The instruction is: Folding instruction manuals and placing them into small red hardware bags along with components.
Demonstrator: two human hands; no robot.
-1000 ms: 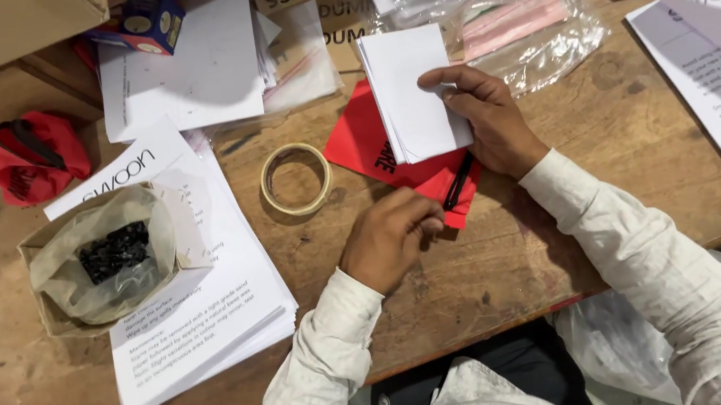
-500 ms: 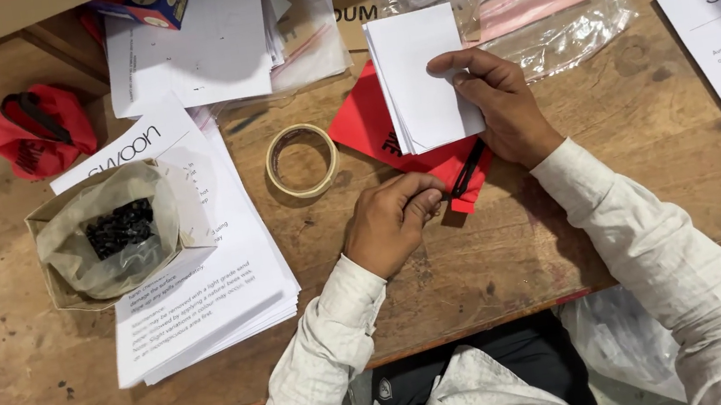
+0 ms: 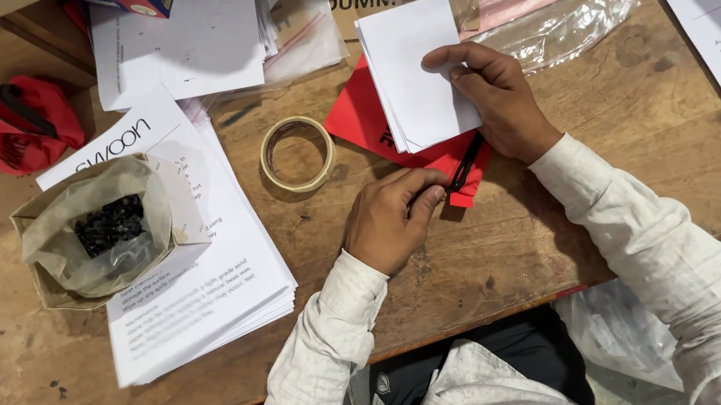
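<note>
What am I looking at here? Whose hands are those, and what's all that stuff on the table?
The camera sits on a person's head and looks down, so you see that person's own two arms. The right hand holds a small stack of white cards down on a red cloth. The left hand pinches the cloth's lower edge, by a thin black strap. On the wooden table lie a roll of tape, a pile of printed sheets, a box of small black pieces and clear plastic bags.

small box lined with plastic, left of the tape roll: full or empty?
Neither: partly filled. The box sits open-topped, its clear liner holding a small pile of black pieces; the rest is bare.
</note>
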